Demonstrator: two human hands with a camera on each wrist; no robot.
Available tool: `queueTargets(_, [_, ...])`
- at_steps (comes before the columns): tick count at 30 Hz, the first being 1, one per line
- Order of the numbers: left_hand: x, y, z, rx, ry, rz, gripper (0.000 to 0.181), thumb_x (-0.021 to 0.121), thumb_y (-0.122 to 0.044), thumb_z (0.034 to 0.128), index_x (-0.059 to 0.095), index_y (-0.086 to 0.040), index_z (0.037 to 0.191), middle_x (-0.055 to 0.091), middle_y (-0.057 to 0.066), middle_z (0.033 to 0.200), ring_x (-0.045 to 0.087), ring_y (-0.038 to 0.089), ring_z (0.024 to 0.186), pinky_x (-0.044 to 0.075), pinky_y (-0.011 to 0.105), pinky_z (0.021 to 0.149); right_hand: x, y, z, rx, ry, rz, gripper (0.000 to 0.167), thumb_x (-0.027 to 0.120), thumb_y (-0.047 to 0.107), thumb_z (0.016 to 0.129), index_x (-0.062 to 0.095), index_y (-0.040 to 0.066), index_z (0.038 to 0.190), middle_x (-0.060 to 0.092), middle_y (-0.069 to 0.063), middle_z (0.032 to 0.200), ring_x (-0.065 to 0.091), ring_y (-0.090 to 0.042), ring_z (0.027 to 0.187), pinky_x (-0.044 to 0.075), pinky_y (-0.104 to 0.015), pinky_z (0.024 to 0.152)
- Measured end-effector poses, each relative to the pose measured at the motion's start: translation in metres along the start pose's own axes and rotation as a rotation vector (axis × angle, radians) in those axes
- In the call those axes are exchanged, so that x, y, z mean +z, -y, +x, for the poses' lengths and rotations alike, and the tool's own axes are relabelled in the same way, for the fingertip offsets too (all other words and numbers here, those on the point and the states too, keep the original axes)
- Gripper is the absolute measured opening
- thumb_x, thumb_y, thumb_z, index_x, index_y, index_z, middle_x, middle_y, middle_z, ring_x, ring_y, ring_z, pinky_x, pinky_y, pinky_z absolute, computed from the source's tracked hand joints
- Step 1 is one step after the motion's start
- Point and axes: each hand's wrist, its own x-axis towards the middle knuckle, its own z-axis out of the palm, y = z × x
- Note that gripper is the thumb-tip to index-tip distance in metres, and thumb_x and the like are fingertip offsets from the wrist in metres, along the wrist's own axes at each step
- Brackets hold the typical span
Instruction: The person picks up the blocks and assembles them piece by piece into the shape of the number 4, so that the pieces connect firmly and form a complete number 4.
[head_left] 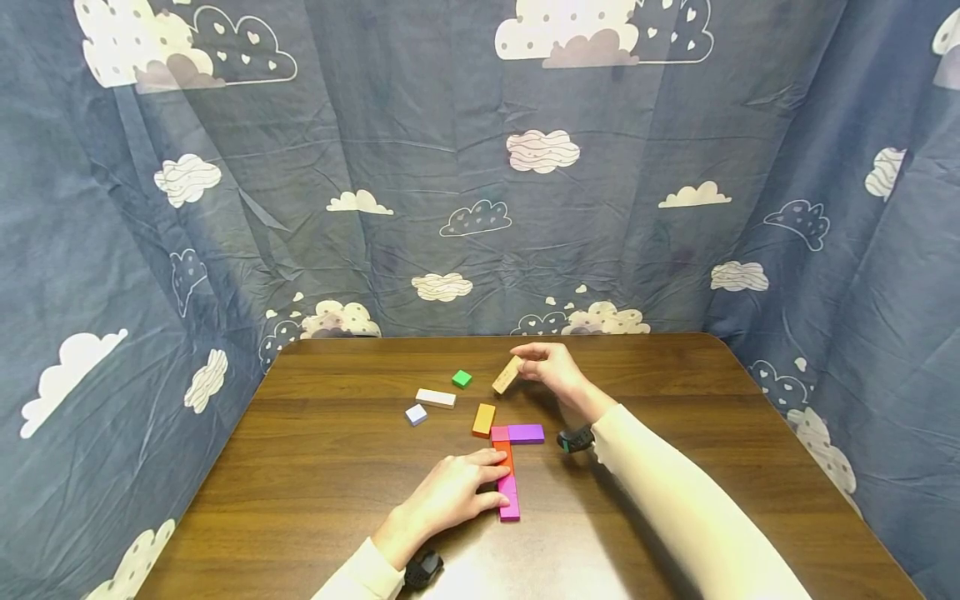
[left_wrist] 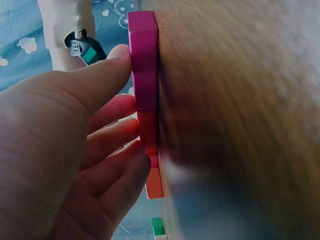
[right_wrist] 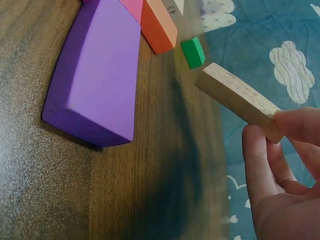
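R hand (right_wrist: 287, 177) pinches tan blk (right_wrist: 239, 97) by end, w/ purple blk (right_wrist: 102, 75) on tbl (right_wrist: 50, 195)

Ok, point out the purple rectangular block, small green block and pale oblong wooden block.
Purple rectangular block (right_wrist: 102, 75), right wrist view, broad face.
Small green block (head_left: 462, 378), head view, top face.
Pale oblong wooden block (right_wrist: 241, 93), right wrist view, marked face.

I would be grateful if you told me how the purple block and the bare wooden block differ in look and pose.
The purple block is one strong colour with no marks showing, while the wooden block is pale tan with faint markings on one face. The purple block lies flat on the table, one end against the pink block; the wooden block slants, pinched by the right hand. Both are oblong with flat sides.
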Motion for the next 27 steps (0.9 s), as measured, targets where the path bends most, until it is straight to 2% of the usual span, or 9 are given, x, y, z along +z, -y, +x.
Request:
queueTargets(3, [0.000, 0.000, 0.000, 0.003, -0.006, -0.003, 0.044, 0.072, -0.045, 0.0909, 0.074, -0.016, 0.125, 0.064, 0.002, 0.135, 0.060, 0.015, 0.123, 0.052, 0.033, 0.095, 0.000, -0.001, -0.001, 0.007, 0.011, 0.008, 0.038, 0.062, -0.009, 0.091, 0.059, -0.015, 0.129, 0.063, -0.027, 0.127, 0.069, -0.023, 0.096, 0.053, -0.048, 0.093])
queueTargets(9, [0.000, 0.000, 0.000, -0.003, -0.003, -0.004, 0.045, 0.072, -0.045, 0.0909, 0.074, -0.015, 0.125, 0.063, 0.002, 0.136, 0.060, 0.015, 0.123, 0.052, 0.033, 0.096, 0.000, -0.003, -0.004, 0.028, 0.030, -0.002, 0.037, 0.060, -0.009, 0.091, 0.060, -0.014, 0.128, 0.063, -0.031, 0.122, 0.067, -0.018, 0.090, 0.058, -0.038, 0.085])
queueTargets(11, [0.000, -0.001, 0.000, -0.005, -0.002, -0.008, 0.045, 0.072, -0.044, 0.0911, 0.073, -0.015, 0.125, 0.063, 0.002, 0.136, 0.060, 0.015, 0.123, 0.052, 0.033, 0.096, 0.000, -0.003, -0.006, 0.037, 0.037, 0.000, 0.037, 0.059, -0.009, 0.090, 0.061, -0.015, 0.127, 0.062, -0.032, 0.122, 0.067, -0.017, 0.089, 0.058, -0.038, 0.085])
queueTargets(15, [0.000, -0.001, 0.000, -0.007, -0.004, -0.014, 0.045, 0.072, -0.044, 0.0912, 0.073, -0.015, 0.125, 0.063, 0.002, 0.136, 0.060, 0.015, 0.123, 0.052, 0.033, 0.096, 0.000, -0.003, -0.010, 0.078, 0.050, -0.004, 0.037, 0.058, -0.008, 0.090, 0.061, -0.015, 0.127, 0.065, -0.028, 0.116, 0.066, -0.017, 0.085, 0.058, -0.039, 0.083])
queueTargets(20, [0.001, 0.000, 0.000, -0.009, -0.003, -0.014, 0.045, 0.072, -0.045, 0.0914, 0.073, -0.015, 0.125, 0.063, 0.002, 0.136, 0.060, 0.014, 0.123, 0.051, 0.032, 0.097, 0.003, -0.007, -0.010, 0.121, 0.077, -0.048, 0.037, 0.061, -0.007, 0.090, 0.062, -0.014, 0.126, 0.070, -0.014, 0.103, 0.066, -0.016, 0.081, 0.059, -0.038, 0.081])
queueTargets(27, [0.001, -0.001, 0.000, -0.016, 0.007, -0.011, 0.046, 0.071, -0.046, 0.0918, 0.073, -0.015, 0.126, 0.063, 0.001, 0.137, 0.059, 0.013, 0.125, 0.050, 0.033, 0.098, 0.013, -0.009, -0.012, 0.128, 0.102, -0.041, 0.037, 0.062, -0.008, 0.089, 0.061, -0.016, 0.125, 0.071, -0.016, 0.102, 0.067, -0.017, 0.083, 0.059, -0.037, 0.081])
